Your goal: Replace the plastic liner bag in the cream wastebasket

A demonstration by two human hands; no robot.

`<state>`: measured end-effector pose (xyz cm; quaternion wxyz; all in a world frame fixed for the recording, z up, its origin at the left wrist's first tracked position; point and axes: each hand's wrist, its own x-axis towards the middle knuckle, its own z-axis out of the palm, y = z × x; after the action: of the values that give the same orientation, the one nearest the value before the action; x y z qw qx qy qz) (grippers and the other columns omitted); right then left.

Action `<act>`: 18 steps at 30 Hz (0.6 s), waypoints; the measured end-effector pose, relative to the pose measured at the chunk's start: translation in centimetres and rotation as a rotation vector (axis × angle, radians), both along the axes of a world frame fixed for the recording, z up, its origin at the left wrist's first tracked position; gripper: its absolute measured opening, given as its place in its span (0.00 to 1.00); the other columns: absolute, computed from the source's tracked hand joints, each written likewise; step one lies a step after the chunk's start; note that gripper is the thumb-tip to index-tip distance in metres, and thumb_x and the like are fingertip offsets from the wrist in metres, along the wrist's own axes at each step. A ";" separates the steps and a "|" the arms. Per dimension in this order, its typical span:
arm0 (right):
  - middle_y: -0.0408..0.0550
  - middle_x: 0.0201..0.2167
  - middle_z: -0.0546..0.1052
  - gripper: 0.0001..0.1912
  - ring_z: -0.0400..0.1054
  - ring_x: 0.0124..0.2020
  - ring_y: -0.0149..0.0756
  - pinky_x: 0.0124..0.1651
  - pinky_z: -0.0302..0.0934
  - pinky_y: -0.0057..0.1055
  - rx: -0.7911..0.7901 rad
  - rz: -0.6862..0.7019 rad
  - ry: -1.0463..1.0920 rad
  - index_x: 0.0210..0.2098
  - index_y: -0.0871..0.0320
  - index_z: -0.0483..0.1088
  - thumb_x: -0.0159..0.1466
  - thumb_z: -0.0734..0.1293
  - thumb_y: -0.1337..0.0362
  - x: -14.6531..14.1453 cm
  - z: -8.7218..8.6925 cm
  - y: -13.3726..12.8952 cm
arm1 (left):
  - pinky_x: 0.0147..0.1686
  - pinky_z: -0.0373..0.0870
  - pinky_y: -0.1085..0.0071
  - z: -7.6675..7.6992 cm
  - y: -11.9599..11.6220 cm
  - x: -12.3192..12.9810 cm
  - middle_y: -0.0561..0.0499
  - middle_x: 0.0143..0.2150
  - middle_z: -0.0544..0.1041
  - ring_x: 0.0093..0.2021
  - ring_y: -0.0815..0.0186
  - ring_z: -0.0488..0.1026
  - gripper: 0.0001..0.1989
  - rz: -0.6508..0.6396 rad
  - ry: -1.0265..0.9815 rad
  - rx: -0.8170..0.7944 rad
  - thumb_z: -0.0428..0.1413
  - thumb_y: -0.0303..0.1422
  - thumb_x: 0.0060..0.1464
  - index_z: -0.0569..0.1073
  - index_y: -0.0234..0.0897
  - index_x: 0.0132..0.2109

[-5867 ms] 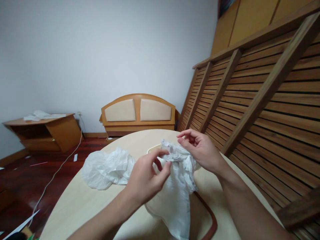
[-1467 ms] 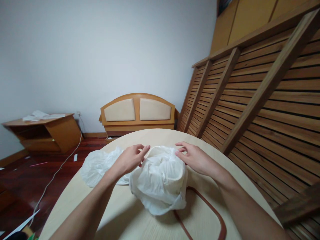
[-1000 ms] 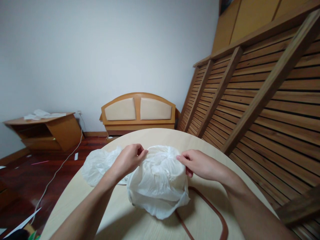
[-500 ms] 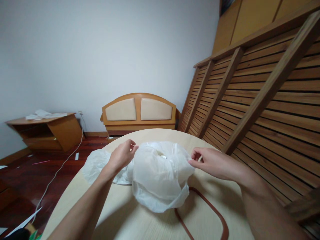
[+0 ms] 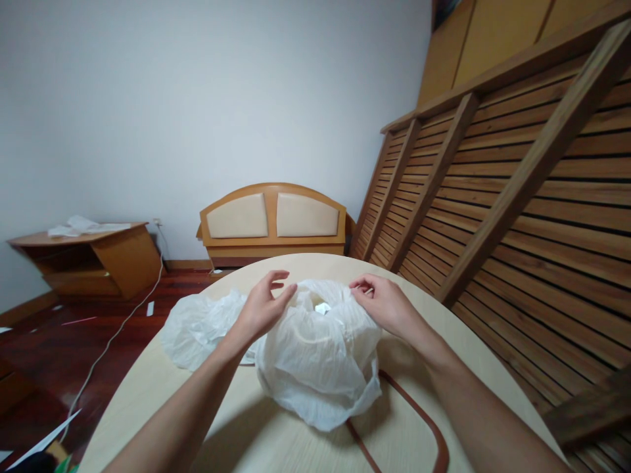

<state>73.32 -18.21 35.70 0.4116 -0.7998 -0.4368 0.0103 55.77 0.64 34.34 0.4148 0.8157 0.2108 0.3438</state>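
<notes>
A bulky white plastic bag [image 5: 315, 368] stands on the round pale table, puffed out around something rounded that it mostly hides. At its top is a small opening where a crumpled whitish piece [image 5: 323, 308] shows. My left hand [image 5: 269, 302] is at the upper left of the bag, fingers and thumb apart, with nothing visible between them. On the other side, my right hand [image 5: 382, 301] has curled fingers pinching the bag's upper right edge. A second thin white bag [image 5: 197, 328] lies crumpled to the left, partly behind my left forearm.
A brown strap or loop [image 5: 419, 410] lies on the round table [image 5: 473, 401], partly under the bag. Beyond it stand a headboard [image 5: 271, 246] and a low wooden cabinet [image 5: 123, 263]. A slatted wooden frame [image 5: 493, 217] leans at the right. A cable [image 5: 106, 351] runs across the floor.
Both hands have moved inward over the top of the bag, the right one further. My left fingers have spread. The bag's opening looks wider, and its front has shifted slightly nearer.
</notes>
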 end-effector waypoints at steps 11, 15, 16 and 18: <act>0.53 0.43 0.81 0.14 0.74 0.45 0.45 0.47 0.63 0.35 -0.160 -0.006 -0.121 0.40 0.56 0.78 0.67 0.60 0.61 2.0 -0.2 -1.1 | 0.45 0.73 0.59 0.8 -2.2 -1.2 0.40 0.50 0.75 0.46 0.55 0.75 0.23 0.054 0.173 0.223 0.57 0.46 0.55 0.68 0.36 0.52; 0.55 0.58 0.75 0.21 0.69 0.59 0.39 0.62 0.59 0.37 0.108 0.209 0.194 0.57 0.58 0.71 0.69 0.58 0.58 2.4 -1.7 1.3 | 0.47 0.73 0.59 0.2 -1.7 -0.9 0.39 0.52 0.76 0.49 0.56 0.77 0.25 -0.067 0.163 0.091 0.55 0.45 0.57 0.65 0.36 0.56; 0.55 0.58 0.75 0.21 0.69 0.59 0.39 0.62 0.59 0.38 0.118 0.261 0.274 0.56 0.58 0.71 0.69 0.59 0.57 2.4 -2.1 1.7 | 0.49 0.73 0.60 0.0 -1.6 -0.7 0.38 0.55 0.76 0.52 0.56 0.76 0.25 -0.120 0.148 0.055 0.55 0.44 0.58 0.64 0.36 0.58; 0.56 0.55 0.77 0.20 0.71 0.56 0.41 0.60 0.62 0.39 0.111 0.336 0.391 0.52 0.60 0.74 0.67 0.61 0.56 2.4 -2.7 2.2 | 0.54 0.71 0.59 -0.4 -1.4 -0.4 0.37 0.60 0.73 0.58 0.56 0.73 0.28 -0.201 0.128 0.009 0.55 0.43 0.58 0.62 0.37 0.61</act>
<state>75.67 -16.06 33.01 0.5240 -0.6751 -0.4755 0.2088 55.32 -0.73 33.93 0.4291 0.8549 0.1523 0.2486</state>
